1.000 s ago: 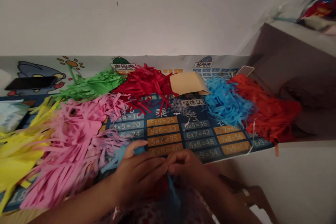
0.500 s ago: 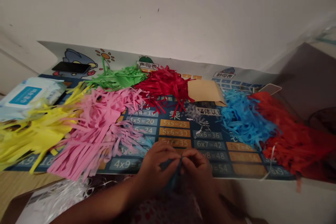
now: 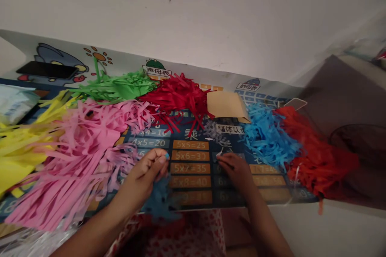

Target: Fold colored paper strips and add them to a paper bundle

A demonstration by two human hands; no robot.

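Note:
My left hand (image 3: 150, 164) is closed in a pinch on the top of a blue paper tassel (image 3: 161, 198), whose fringe hangs down over the front edge of the mat. A bit of blue shows at the fingertips. My right hand (image 3: 235, 170) is apart from it, over the mat, with its fingers drawn together at a small white piece (image 3: 220, 151). Whether the fingers grip that piece is not clear. Just beyond lies a scatter of small clear bits (image 3: 215, 130).
Fringed paper lies around: yellow (image 3: 22, 152), pink (image 3: 87, 128), green (image 3: 120, 86), red (image 3: 181, 94), blue (image 3: 268, 132) and orange-red (image 3: 316, 156). A tan paper packet (image 3: 226, 104), a phone (image 3: 48, 70) and a wipes pack (image 3: 15, 100) rest on the printed mat (image 3: 193, 168).
My hands, together before, have separated. The left moved left and up with the blue tassel; the right reached forward to the small white piece. The view shifted to the right.

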